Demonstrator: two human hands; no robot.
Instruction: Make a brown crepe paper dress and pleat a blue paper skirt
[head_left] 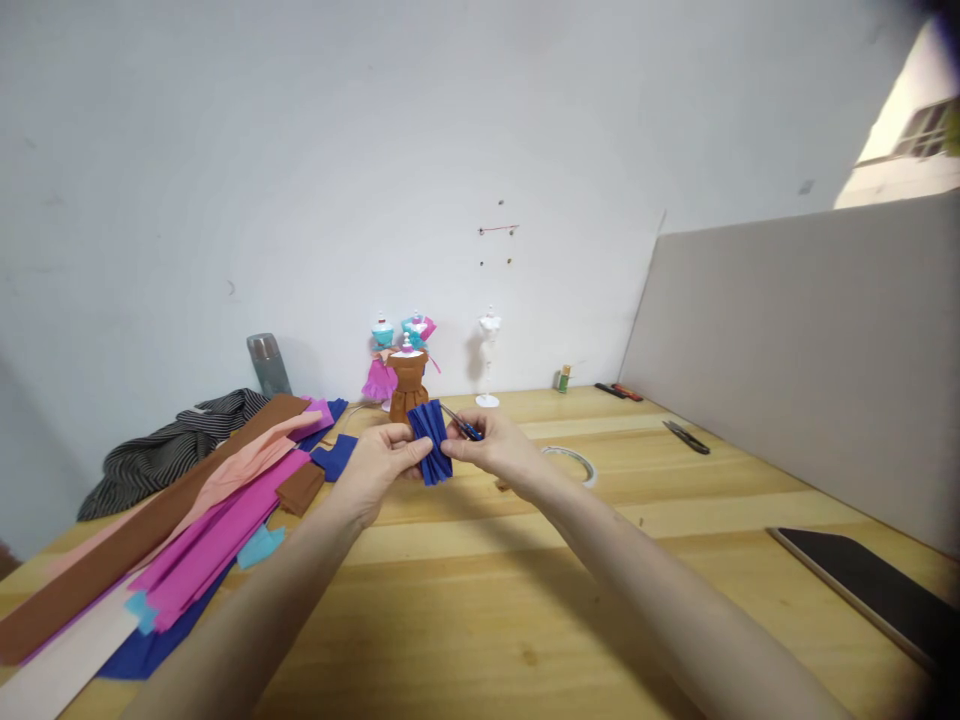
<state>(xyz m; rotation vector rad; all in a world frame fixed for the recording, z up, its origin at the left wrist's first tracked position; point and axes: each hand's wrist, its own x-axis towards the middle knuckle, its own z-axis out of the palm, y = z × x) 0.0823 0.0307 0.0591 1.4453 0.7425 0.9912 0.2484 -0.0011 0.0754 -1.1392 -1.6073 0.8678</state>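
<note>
My left hand [386, 455] pinches the left side of a dark blue pleated piece [433, 445], crepe paper or cloth, I cannot tell which. At its right edge, the thumb and fingers of my right hand [480, 440] grip the same piece. Small scissors [466, 425] with blue handles are tucked in my right hand, their tips pointing up and left. Just behind the piece stands a small dress form in a brown strapless dress [409, 375]. My fingers partly hide the folds.
Left lies a pile of coloured strips [225, 500] beside a striped cloth [176, 440] and a bottle [268, 365]. A bare white dress form [489, 350], tape roll [581, 462], dark snips [686, 437] and green spool [564, 379] stand or lie farther back. A dark tablet-like slab [870, 590] lies right.
</note>
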